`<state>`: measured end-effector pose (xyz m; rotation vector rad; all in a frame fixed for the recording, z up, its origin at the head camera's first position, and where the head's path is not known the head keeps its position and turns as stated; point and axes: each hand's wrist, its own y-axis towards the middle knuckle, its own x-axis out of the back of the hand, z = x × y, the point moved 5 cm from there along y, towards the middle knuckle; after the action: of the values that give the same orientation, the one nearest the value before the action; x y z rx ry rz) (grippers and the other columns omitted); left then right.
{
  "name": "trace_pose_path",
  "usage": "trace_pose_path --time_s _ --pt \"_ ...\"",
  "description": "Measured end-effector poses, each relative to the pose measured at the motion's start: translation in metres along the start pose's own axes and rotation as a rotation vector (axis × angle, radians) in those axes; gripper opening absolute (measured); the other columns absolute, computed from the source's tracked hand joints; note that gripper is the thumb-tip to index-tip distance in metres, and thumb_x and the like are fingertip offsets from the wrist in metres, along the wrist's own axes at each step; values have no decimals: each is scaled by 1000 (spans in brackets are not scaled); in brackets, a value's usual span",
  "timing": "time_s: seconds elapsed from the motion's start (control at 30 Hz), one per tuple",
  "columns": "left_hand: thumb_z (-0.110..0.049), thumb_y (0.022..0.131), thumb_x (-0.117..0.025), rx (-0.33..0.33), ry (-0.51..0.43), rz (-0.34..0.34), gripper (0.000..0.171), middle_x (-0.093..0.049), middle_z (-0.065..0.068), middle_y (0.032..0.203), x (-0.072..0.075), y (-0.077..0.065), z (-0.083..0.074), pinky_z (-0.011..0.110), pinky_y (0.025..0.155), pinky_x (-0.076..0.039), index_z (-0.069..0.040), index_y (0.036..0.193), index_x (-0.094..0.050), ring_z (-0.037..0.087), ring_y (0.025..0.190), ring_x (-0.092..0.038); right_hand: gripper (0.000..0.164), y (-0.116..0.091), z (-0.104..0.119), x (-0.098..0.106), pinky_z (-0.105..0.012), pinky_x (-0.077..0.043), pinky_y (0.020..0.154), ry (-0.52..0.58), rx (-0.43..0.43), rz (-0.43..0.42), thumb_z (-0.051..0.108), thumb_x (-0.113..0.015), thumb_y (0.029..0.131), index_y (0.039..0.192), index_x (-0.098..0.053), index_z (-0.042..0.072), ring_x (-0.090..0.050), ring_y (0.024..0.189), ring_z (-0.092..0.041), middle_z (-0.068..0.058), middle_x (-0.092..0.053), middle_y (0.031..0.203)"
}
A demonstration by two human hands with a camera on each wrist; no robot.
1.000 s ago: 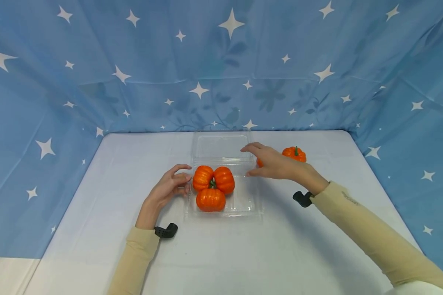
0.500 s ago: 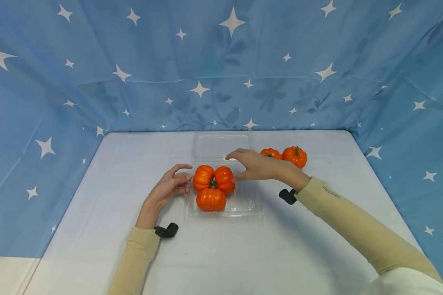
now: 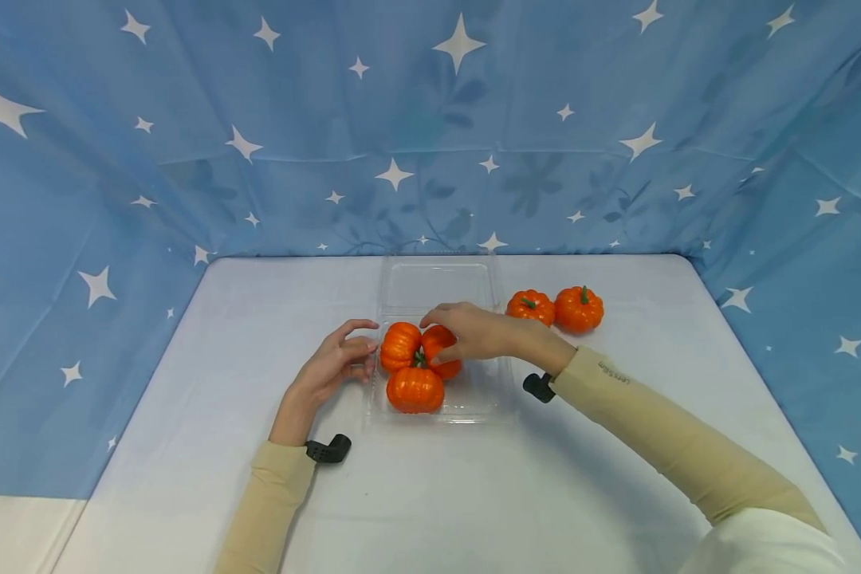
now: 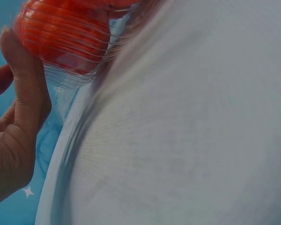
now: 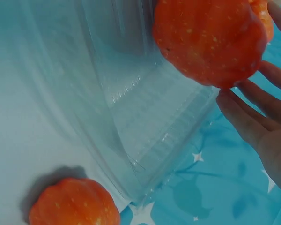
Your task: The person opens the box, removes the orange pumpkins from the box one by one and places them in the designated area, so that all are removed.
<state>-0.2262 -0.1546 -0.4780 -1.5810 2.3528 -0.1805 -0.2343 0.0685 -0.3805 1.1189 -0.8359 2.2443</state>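
Three orange pumpkins stand clustered in the left part of a clear plastic clamshell box (image 3: 484,399), stems turned inward: a left pumpkin (image 3: 399,345), a front pumpkin (image 3: 414,391) and a right pumpkin (image 3: 450,368). My right hand (image 3: 473,331) reaches over the box from the right and holds the right pumpkin (image 5: 206,37), fingers on its far side and thumb on its near side. My left hand (image 3: 333,363) stays at the box's left wall, fingers loosely bent. In the left wrist view, a digit of the left hand (image 4: 25,89) lies against or beside the ribbed wall; contact is unclear.
Two more pumpkins stand on the white table (image 3: 430,494) right of the box: one nearer (image 3: 530,307), one farther right (image 3: 579,309). The box's hinged lid (image 3: 441,283) lies open toward the back. A blue starry curtain (image 3: 316,119) encloses the table's back and sides.
My right hand has moved left from near the two loose pumpkins onto the right pumpkin in the box. Both loose pumpkins are now uncovered. The left hand has kept its place.
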Motion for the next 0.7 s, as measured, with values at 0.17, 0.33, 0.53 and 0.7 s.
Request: trace_pose_path --time_s 0.17,0.33,0.53,0.7 --pt "-10 105 -55 0 3 3 47 -62 2 76 -2 0 1 26 57 -54 -5 148 -38 15 61 -57 58 -1 -2 -4 -43 -53 106 5 1 10 24 -79 93 143 -57 7 -57 128 -28 -11 -60 141" --pt "-10 105 -55 0 6 0 46 -61 3 76 -1 0 0 26 58 -54 -5 148 -39 15 62 -57 61 -5 -7 -6 -43 -54 104 0 -12 14 21 -80 91 145 -55 5 -56 128 -28 -12 -59 141" --pt "-9 104 -55 -2 7 -5 46 -61 2 77 0 -1 -1 26 59 -54 -5 147 -40 16 62 -57 64 -12 -14 -7 -46 -52 107 -20 -42 35 19 -79 91 148 -52 5 -54 131 -31 -13 -57 146" --pt "-9 104 -56 -5 2 -1 47 -61 4 77 1 0 1 25 59 -53 -4 148 -39 15 63 -57 68 -20 -21 -9 -49 -49 110 -32 -68 51 20 -80 91 150 -50 6 -53 134 -32 -13 -55 149"
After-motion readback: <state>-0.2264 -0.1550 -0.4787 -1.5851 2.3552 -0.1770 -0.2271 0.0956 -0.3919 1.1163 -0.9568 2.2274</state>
